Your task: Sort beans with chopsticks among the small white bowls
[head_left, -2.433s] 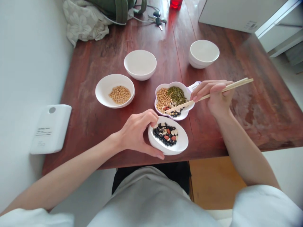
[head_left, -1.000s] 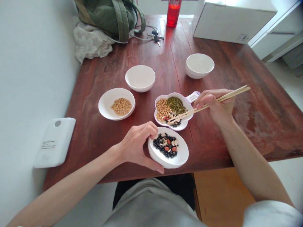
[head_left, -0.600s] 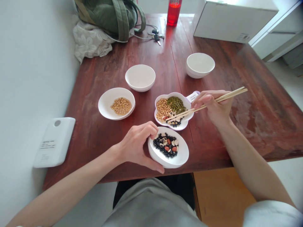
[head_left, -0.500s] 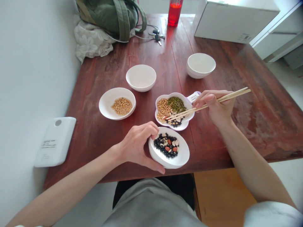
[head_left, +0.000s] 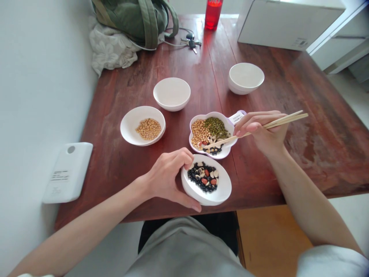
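Note:
My left hand (head_left: pixel 173 177) grips the left side of a white bowl (head_left: pixel 223 188), tilted at the table's near edge. Black beans (head_left: pixel 206 187) lie in it with red and pale split peanuts (head_left: pixel 213 174). In my right hand (head_left: pixel 262 129) is a pair of chopsticks (head_left: pixel 276 122); their tips reach into the lower part of a flower-shaped dish (head_left: pixel 229 149). That dish holds soybeans (head_left: pixel 199 130), green mung beans (head_left: pixel 215 127), and some black beans and peanuts near the tips. Whether the tips pinch anything is too small to tell.
Left of the dish stands a white bowl (head_left: pixel 128 129) with soybeans. Two more white bowls (head_left: pixel 172 94) (head_left: pixel 246 79) are farther back. A green bag (head_left: pixel 129 23), keys (head_left: pixel 192 44), a red bottle (head_left: pixel 213 15) and a white box (head_left: pixel 285 27) line the far side. A white device (head_left: pixel 69 173) lies at left.
The chopsticks have drawn closer together at their tips, and my right hand has shifted slightly right. My left hand still holds the bowl in the same place.

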A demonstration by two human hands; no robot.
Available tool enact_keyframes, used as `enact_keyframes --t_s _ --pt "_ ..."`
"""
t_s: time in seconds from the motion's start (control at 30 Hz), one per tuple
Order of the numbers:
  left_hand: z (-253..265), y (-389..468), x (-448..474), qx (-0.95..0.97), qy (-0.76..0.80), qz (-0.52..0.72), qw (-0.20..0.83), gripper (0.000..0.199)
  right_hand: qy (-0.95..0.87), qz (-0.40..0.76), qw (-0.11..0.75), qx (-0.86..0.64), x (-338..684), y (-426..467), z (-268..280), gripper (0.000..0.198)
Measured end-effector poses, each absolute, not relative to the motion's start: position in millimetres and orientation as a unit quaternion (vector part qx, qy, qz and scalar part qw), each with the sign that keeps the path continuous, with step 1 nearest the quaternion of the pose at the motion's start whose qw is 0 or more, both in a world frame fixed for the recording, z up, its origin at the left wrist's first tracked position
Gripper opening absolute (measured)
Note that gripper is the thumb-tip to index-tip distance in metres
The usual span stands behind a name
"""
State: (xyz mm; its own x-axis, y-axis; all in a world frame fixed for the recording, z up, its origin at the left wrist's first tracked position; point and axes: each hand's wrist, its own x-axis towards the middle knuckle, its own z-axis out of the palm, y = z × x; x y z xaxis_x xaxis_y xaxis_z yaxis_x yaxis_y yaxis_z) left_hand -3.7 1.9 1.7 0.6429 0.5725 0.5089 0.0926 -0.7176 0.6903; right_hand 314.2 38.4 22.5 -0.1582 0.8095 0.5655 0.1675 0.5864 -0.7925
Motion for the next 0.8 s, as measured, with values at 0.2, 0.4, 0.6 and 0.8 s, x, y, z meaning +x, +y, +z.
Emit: enact_keyframes --t_s 0.2,0.4,0.6,0.8 --pt "2.8 2.3 -2.5 0.846 0.192 0.381 0.320 0.083 -0.688 0.300 0.547 -0.370 311.3 36.9 26.7 0.041" --pt "1.1 2.3 -2.6 0.840 0.194 0.384 0.329 0.085 -0.664 0.318 0.562 -0.377 308.2 39.6 25.1 0.041" --pt "0.1 1.7 -2.8 0.839 0.194 0.385 0.331 0.085 -0.638 0.339 0.579 -0.377 309.7 41.5 20.4 0.047" --pt "0.4 1.5 -1.4 0.838 0.193 0.392 0.326 0.084 -0.606 0.339 0.626 -0.354 310.5 42.6 20.1 0.050"
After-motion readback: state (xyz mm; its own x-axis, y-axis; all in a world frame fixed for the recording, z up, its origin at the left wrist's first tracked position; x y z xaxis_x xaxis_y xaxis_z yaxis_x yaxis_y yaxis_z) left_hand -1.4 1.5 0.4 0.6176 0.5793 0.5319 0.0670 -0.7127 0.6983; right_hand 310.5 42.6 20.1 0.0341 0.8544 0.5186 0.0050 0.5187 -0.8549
